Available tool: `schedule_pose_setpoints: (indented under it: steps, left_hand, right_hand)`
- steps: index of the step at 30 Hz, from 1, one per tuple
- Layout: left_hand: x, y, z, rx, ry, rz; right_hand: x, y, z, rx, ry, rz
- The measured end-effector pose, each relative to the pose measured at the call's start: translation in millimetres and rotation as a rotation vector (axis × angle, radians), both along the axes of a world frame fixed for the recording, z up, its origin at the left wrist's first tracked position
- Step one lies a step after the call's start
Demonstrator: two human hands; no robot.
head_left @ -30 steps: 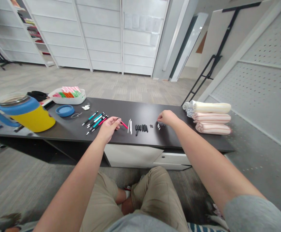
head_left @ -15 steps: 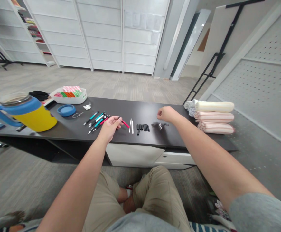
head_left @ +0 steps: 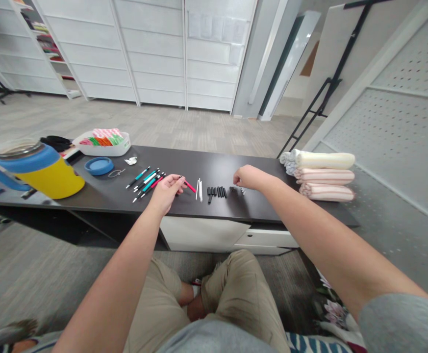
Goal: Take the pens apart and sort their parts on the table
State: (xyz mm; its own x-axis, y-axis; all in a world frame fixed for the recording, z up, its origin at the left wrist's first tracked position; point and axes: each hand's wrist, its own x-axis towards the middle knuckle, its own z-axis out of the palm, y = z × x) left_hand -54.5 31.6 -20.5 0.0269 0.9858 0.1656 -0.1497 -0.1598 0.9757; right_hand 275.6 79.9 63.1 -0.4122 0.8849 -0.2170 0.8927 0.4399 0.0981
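My left hand point(head_left: 169, 191) is closed on a red pen barrel point(head_left: 189, 186), whose end points right past the fingertips. Assembled-looking pens point(head_left: 146, 182) in blue, teal, white and red lie left of that hand. Just to its right are several thin white refills point(head_left: 200, 190), followed by short black pen parts point(head_left: 218, 191) in a row. Over the small dark and white pieces point(head_left: 233, 189) farther right hovers my right hand point(head_left: 247, 176), its fingers pinched together and pointing down. Whatever those fingertips hold, if anything, is hidden.
A yellow-and-blue mug point(head_left: 48, 174), a blue lid point(head_left: 99, 165) and a white basket point(head_left: 116, 150) of colourful packets occupy the dark cabinet top's left side. Rolled towels point(head_left: 326, 175) are stacked at its right end. A black stand point(head_left: 311, 110) rises behind them.
My right hand has moved left and down toward the small pieces, covering some of them. The left hand still grips the red barrel. The view has shifted slightly.
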Motion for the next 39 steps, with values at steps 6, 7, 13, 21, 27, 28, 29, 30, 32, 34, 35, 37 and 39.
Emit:
schedule_pose_setpoints:
  steps: [6,7,13,21,27,28,29,30,32,34,35,37,39]
  left_hand:
    - [1,0,2.7,-0.018,-0.01,-0.004]
    - [1,-1,3.2,-0.019,-0.011,-0.004]
    - [1,-1,4.4,-0.019,-0.006,-0.002]
    - [0,-1,4.5,-0.025,-0.009,0.0]
    - [1,-2,9.0,-0.047,-0.007,-0.059]
    - [1,-2,9.6,-0.046,0.002,-0.084]
    - [0,-3,10.0,-0.044,0.012,-0.108]
    - [0,-3,10.3,-0.041,0.021,-0.127]
    - [-1,-4,10.5,-0.039,0.044,-0.155]
    - [-2,-5,10.6,-0.042,0.073,-0.171]
    - [-3,-6,10.6,-0.044,0.086,-0.178]
    - [-4,-6,10.4,-0.051,0.103,-0.197]
    - [-5,-6,9.9,-0.059,0.116,-0.22]
  right_hand:
    - [-2,-5,-1.1,-0.005,-0.047,-0.006]
    - [-3,-6,-1.5,-0.005,-0.053,-0.009]
    - [-3,-6,-7.5,0.005,-0.064,-0.028]
    - [3,-19,9.7,0.124,0.01,-0.002]
    - [-50,-71,7.0,0.197,0.44,0.102]
    - [-62,-80,0.9,0.191,0.497,0.092]
    - [-74,-87,-6.2,0.182,0.549,0.093]
    - [-85,-93,-13.7,0.184,0.598,0.086]
    - [-103,-101,-27.8,0.191,0.665,0.045]
    - [-117,-105,-38.2,0.198,0.699,0.009]
    - [-122,-106,-41.7,0.209,0.716,-0.012]
    - [-128,-107,-45.3,0.228,0.745,-0.047]
    - [-128,-108,-45.7,0.237,0.772,-0.069]
